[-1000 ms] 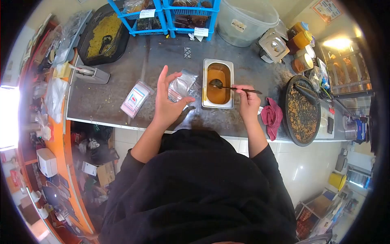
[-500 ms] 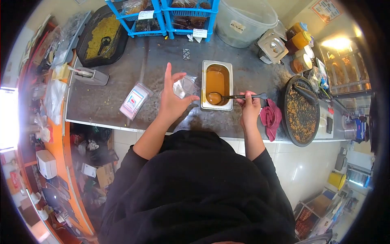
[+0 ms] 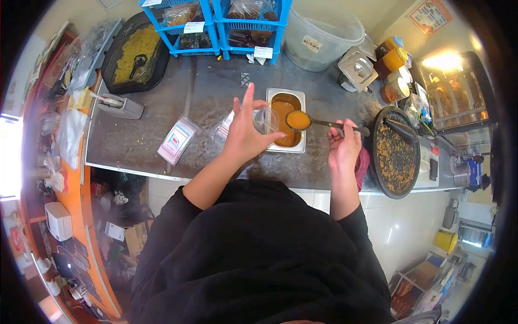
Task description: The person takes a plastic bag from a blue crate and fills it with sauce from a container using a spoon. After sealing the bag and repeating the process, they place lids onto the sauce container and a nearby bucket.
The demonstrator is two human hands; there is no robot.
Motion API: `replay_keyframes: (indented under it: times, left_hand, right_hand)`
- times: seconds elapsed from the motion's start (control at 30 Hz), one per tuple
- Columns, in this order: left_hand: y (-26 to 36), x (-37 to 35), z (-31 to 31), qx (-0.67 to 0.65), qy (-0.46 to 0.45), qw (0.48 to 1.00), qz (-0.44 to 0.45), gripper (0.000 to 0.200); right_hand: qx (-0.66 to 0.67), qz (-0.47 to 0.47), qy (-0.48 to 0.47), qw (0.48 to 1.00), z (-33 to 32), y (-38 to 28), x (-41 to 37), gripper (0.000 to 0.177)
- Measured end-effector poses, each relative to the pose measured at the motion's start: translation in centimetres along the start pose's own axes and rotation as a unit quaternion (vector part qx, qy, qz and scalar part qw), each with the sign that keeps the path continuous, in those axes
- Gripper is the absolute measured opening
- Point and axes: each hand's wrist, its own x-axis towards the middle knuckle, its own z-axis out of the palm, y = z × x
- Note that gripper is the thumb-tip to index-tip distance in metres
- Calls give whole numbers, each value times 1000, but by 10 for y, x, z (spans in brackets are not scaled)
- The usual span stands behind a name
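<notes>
**Left hand (image 3: 244, 135) on a clear bag (image 3: 266, 120), right hand (image 3: 345, 147) on a loaded spoon (image 3: 298, 120)**

Hands are apart: the left has thumb and fingers spread, stretching the bag's mouth, and the right is closed on the spoon's handle. Progress-wise, a spoonful of orange-brown sauce is up out of the metal pan (image 3: 286, 150), just over its right side, with plenty left below. Can't make out any sauce in the bag, so I'd call that part undone.

Pan's mid-tabletop (image 3: 143, 143), with a packet (image 3: 177, 141) off left toward the near edge. Tray of yellow food (image 3: 135, 54) by the far left corner, blue racks (image 3: 251, 24) and a big tub (image 3: 314, 60) along the far edge. Round dark tray (image 3: 396, 156) sits near the right end, red cloth (image 3: 362, 164) beside it. Beyond: lit glass cabinet (image 3: 453, 92), pale tiled floor (image 3: 399, 232).
</notes>
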Motion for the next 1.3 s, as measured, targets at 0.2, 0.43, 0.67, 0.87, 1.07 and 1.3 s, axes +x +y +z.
replay_keyframes:
  times: [0.2, 0.43, 0.67, 0.87, 1.07, 1.3]
  left_hand:
    - [18, 13, 15, -49, -15, 998, 37, 131]
    - [33, 23, 15, -110, -9, 994, -6, 126]
    - [31, 23, 16, -119, -19, 992, -31, 129]
    - [28, 24, 14, -109, -4, 994, -12, 125]
    - [25, 24, 9, -68, -2, 998, -19, 120]
    - [31, 25, 12, -46, -1, 999, -10, 114]
  right_hand:
    - [28, -159, -59, 985, 31, -30, -14, 17]
    - [-69, -432, -140, 888, 38, -30, -24, 23]
    - [-127, -606, -288, 731, 50, -41, -37, 10]
    - [-81, -421, -158, 890, 44, -33, -30, 14]
    - [-283, -324, -124, 894, 15, -1, -11, 9]
    - [-449, -357, -276, 771, 11, 28, -30, 14]
